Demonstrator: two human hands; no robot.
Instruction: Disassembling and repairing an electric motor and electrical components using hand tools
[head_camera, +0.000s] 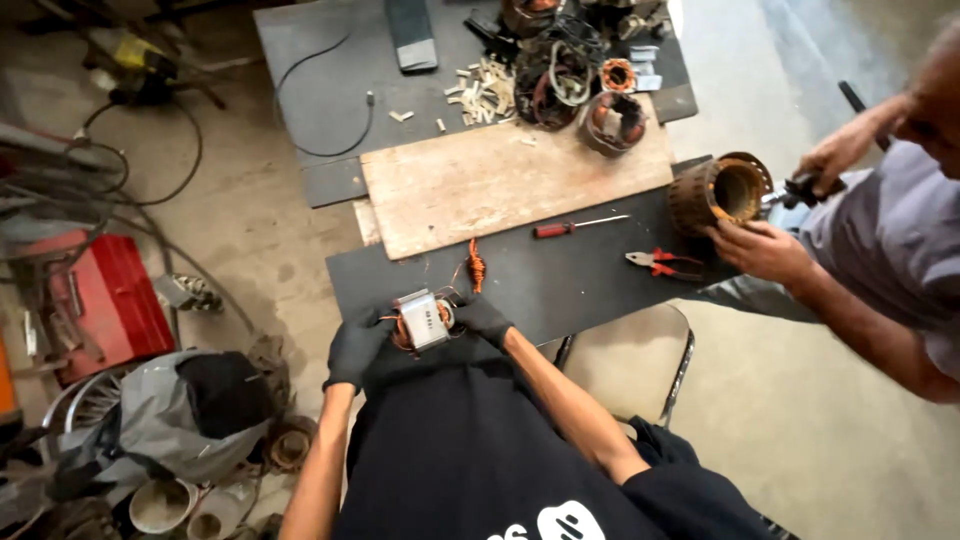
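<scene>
Gloved hands, left (356, 345) and right (483, 318), are gripping a small motor stator (422, 319) by its sides. Steel core looking heavy; copper windings (476, 266) probably fragile.

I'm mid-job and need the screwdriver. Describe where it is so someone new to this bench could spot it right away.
Start at the pale wooden board in the middle of the dark workbench. The screwdriver lies flat just beyond the board's near right edge, with its shaft pointing right. Its red handle is slim and straight, unlike the red-handled pliers further right, which have two spread grips.
</scene>
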